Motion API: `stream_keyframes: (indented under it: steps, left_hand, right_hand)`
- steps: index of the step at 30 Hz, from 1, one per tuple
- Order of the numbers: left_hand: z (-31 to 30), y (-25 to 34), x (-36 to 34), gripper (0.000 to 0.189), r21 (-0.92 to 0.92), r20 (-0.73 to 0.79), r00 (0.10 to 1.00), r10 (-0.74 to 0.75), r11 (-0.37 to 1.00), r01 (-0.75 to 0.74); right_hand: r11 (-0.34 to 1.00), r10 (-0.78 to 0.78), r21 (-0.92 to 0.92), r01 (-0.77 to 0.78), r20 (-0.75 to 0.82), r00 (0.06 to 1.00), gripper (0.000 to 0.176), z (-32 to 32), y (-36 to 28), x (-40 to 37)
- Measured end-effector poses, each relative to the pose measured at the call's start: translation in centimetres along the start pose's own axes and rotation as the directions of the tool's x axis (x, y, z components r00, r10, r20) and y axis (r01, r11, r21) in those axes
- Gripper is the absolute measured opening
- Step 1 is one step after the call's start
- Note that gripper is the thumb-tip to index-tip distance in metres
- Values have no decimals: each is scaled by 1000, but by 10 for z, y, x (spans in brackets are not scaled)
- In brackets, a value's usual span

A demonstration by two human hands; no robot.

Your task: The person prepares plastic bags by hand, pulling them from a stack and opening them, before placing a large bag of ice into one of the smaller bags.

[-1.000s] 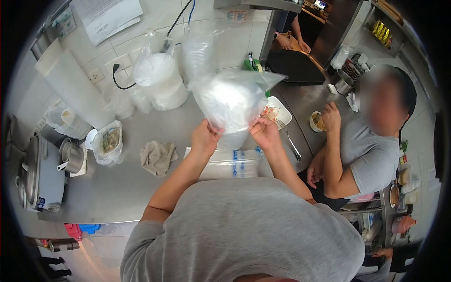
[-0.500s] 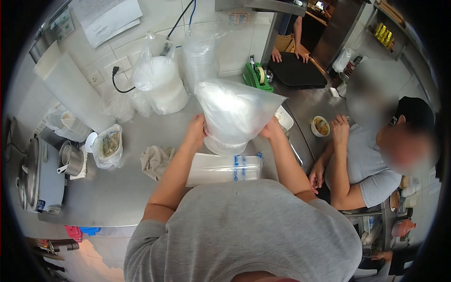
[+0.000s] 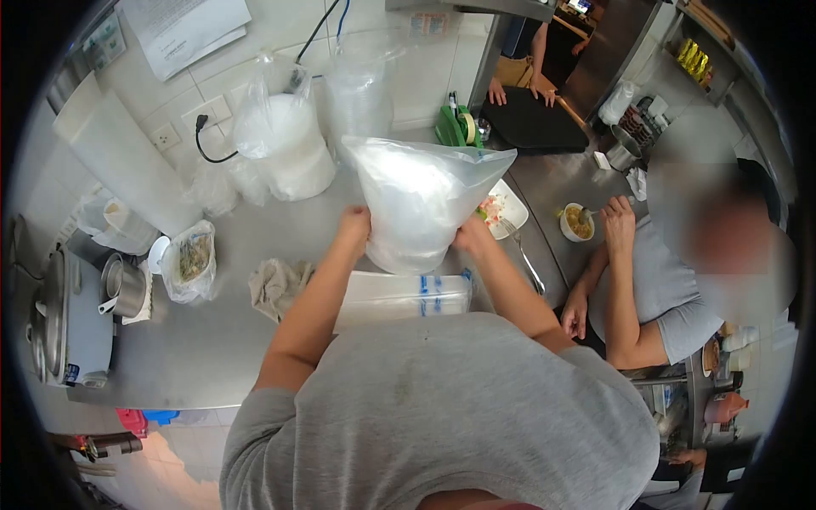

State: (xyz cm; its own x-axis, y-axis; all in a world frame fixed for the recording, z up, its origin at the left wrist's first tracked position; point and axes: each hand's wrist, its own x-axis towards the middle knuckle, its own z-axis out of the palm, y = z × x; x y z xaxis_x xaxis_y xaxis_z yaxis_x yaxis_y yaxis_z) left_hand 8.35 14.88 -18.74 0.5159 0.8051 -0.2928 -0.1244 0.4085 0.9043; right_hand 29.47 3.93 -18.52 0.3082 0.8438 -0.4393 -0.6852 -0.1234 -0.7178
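A big translucent plastic bag stands upright before me, its wide mouth flared at the top and its bottom rounded. Something pale and round seems to fill its lower part, but I cannot make out what. My left hand is closed on the bag's left side. On the opposite side my right hand grips it at about the same height, fingers partly hidden. Just below the bag lies a flat pack of clear plastic bags with blue print. A crumpled grey cloth is left of that pack.
Bagged white containers and a clear stack stand along the wall. At right are a white plate with food scraps, a fork and a small bowl. A co-worker sits there, holding a utensil in the bowl.
Both my hands have slid lower and closer together along the bag, which now hangs further down over its contents. The co-worker's utensil is now in the bowl. More of the plate shows.
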Motion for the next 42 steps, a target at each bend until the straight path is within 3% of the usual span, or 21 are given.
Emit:
stream_keyframes:
  steps: [1,2,3,6,7,9,12,13,16,18,20,21,24,27,30,33,36,38,42]
  left_hand:
    - [-4,-5,-8,19,-119,19,1000,-13,993,15]
    - [-6,-10,-23,19,-355,98,990,-105,925,134]
    - [-6,-12,-39,20,-555,198,964,-178,790,260]
    - [36,10,-99,15,-653,102,981,-165,733,191]
    - [39,5,-99,15,-621,40,992,-118,775,117]
    - [40,-10,-94,15,-536,-72,997,-11,843,-29]
    - [11,-52,-68,13,-425,-33,985,168,890,-166]
    - [8,-49,-66,13,-478,-21,993,114,872,-110]
    - [2,-33,-55,15,-550,15,1000,18,835,-7]
    - [-5,-20,-45,19,-490,32,999,29,872,-9]
    - [0,8,-45,26,-87,7,992,129,988,-128]
    - [2,20,-43,30,123,10,983,182,976,-182]
    - [-2,42,-19,39,379,191,981,12,922,-86]
    - [2,47,7,40,499,215,974,-65,865,-53]
    - [17,52,14,39,414,291,956,-37,906,-91]
    - [10,14,53,39,162,391,920,30,982,-101]
    - [0,-9,68,38,106,280,958,52,991,-85]
    - [-6,-19,63,38,229,254,948,190,941,-250]
    - [-5,-30,45,31,216,95,950,296,926,-310]
  right_hand:
    - [982,57,181,-46,-53,997,24,11,-2,-25]
    - [930,122,360,-82,-90,988,22,22,0,-56]
    - [927,113,366,-82,-64,992,21,19,9,-72]
    - [880,179,461,-115,-98,979,19,45,13,-116]
    - [855,214,504,-124,-124,969,19,55,14,-127]
    - [892,123,436,-122,26,992,18,43,31,-124]
    - [943,55,310,-121,214,975,20,-11,65,-76]
    - [958,46,260,-119,271,962,21,-26,70,-63]
    - [979,20,204,-16,-15,1000,24,-8,35,-57]
    - [993,-54,107,53,4,999,26,3,13,-51]
    - [992,-129,12,128,30,991,26,9,-7,-36]
    - [986,-161,-35,162,49,986,27,11,-13,-27]
    - [955,-232,-164,247,103,967,26,17,-37,1]
    - [946,-211,-226,232,115,971,26,24,-46,23]
    - [953,-173,-235,192,100,980,26,22,-32,42]
    - [956,-160,-236,175,80,984,26,20,-18,57]
    - [950,-161,-262,170,56,985,25,16,-12,61]
    - [943,-159,-291,162,35,987,25,13,-13,58]
    - [900,-138,-425,96,-70,988,25,5,-11,38]
